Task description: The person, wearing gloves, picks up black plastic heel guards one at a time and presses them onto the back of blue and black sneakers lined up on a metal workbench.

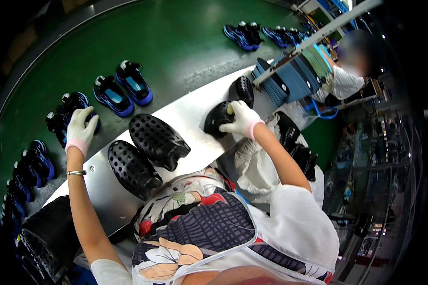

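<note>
My left hand, in a white glove with a pink cuff, reaches over a pair of black sneakers with blue-purple soles. Its thumb and fingers are apart, and whether they touch a shoe I cannot tell. My right hand, gloved the same way, grips a black shoe insert on the metal ledge. Behind that insert stands another black perforated shoe insert. Two larger black perforated inserts, one farther and one nearer, lie side by side between my arms.
More sneakers stand on the green surface, including a pair with light blue insoles. A row of blue-grey flat sheets stands at the far right, near another person. A black slotted crate sits left of my body.
</note>
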{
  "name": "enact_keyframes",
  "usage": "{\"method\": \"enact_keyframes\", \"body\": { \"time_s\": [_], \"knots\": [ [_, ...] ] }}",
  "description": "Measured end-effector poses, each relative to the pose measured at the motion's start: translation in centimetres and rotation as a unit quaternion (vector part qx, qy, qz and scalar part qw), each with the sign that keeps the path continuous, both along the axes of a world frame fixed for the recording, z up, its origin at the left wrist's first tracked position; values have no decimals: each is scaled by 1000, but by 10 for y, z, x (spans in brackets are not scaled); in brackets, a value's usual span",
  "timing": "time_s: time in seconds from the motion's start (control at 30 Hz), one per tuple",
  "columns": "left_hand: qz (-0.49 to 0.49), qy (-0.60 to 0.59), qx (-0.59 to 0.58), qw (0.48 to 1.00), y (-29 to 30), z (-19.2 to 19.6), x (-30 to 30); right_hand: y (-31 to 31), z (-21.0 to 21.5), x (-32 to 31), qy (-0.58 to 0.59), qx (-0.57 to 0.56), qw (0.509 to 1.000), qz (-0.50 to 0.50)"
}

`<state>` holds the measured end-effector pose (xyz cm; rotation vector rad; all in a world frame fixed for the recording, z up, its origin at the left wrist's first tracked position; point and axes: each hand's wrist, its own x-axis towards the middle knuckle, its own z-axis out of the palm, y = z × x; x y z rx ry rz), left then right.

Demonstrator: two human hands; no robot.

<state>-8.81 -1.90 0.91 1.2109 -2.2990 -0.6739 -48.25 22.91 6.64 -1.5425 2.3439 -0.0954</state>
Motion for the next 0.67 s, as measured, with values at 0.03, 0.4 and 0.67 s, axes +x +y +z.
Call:
{"method": "enact_keyframes", "body": {
  "time_s": [0.03,0.4,0.67],
  "knots": [
    [5,10,1,1000,0,4,-1,0,9,1,13,-11,1000,4],
    [-90,369,451,808,15,83,-47,-132,104,104,-161,-225,929,246],
    [-86,600,427,671,23,80,-18,-196,106,182,-283,-99,876,378]
  ]
}}
